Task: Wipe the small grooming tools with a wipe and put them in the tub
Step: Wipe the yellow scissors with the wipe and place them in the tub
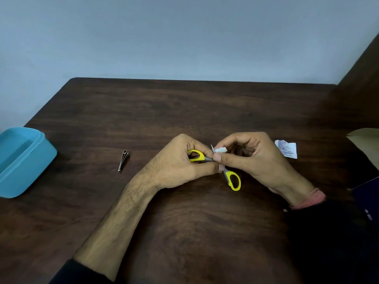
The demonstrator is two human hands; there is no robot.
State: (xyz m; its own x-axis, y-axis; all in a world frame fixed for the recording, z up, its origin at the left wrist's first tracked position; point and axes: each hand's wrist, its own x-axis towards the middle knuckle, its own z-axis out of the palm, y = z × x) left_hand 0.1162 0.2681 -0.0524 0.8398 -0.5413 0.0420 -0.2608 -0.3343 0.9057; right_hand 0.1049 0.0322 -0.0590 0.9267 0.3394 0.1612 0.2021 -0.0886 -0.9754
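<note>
On the dark wooden counter (184,111), a blue tub (22,160) sits at the left edge. The left grip (180,165) holds yellow-handled scissors (233,180) mid-counter; the right grip (250,156) pinches a white wipe (220,149) onto the blades. Nail clippers (123,160) lie between tub and hands.

tub (22,160) far left, clipper (123,160) right of it

Likely a plain room at home. A dark wood-grain surface (184,111) stands against a bare pale-blue wall (164,37). A wooden panel (363,64) rises at the surface's far right corner.
</note>
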